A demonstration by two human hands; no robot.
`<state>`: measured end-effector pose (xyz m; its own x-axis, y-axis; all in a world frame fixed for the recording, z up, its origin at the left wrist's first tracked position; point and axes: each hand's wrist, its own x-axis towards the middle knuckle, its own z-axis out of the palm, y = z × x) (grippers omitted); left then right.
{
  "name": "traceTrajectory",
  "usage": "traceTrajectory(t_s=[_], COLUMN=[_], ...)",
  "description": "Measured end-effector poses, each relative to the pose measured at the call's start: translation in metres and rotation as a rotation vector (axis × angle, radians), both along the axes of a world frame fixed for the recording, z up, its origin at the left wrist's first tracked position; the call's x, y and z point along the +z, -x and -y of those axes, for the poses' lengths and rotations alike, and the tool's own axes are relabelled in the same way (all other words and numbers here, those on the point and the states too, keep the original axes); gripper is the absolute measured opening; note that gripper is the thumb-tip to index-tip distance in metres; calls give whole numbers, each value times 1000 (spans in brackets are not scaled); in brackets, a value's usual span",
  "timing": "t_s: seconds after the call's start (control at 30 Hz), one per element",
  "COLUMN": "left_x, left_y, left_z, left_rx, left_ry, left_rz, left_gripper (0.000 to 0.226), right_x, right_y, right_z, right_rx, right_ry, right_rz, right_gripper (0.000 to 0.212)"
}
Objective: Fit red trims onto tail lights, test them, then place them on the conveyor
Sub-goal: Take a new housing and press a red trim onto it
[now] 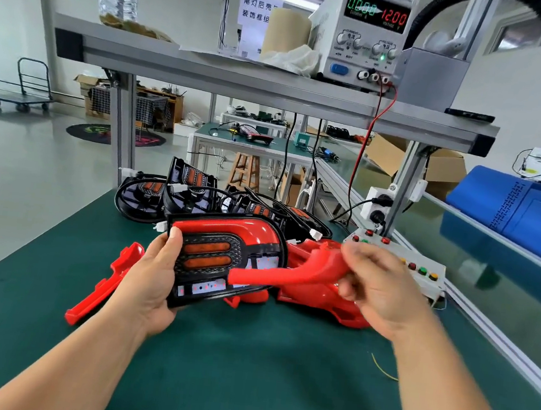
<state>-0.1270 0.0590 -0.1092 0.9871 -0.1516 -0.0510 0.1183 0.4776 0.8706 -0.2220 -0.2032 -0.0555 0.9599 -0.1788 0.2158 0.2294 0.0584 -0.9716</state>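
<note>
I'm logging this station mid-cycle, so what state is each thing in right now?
tail light: held tilted above the mat, upper red piece looks fitted.
red trim: across its lower part, not seated.
left hand: grips the tail light.
right hand: holds the red trim.
power supply: on, reads 0.00 and 12.00.
spare tail lights: piled on the mat.
loose red trims: lying on the mat.

- The surface [245, 369] has a dark green top and a grey metal edge on the right.
- A pile of black tail lights [193, 196] with black wires lies at its far side.
- One long red trim [100, 287] lies alone on the left.
- A heap of red trims [316, 298] lies in front of the black pile.
- A grey button box [427, 259] sits by the right edge.
- A thin yellow wire [382, 367] lies on the right part.
</note>
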Motion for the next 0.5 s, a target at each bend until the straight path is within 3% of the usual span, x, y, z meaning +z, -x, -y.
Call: traceTrajectory(t_s=[0.13, 0.3, 0.5], left_x=[-2, -5, -6], left_y=[4, 2, 2], left_z=[1, 0, 5], left_rx=[-22, -37, -16], left_ry=[-19, -72, -84], left_rz=[18, 13, 10], left_gripper=[33, 33, 29], right_x=[-20, -37, -51], right_y=[-28, -34, -34], right_z=[-42, -49, -53], right_rx=[76, 55, -191], right_ry=[147, 130, 377], right_rz=[-92, -91, -139], right_gripper=[34, 39, 29])
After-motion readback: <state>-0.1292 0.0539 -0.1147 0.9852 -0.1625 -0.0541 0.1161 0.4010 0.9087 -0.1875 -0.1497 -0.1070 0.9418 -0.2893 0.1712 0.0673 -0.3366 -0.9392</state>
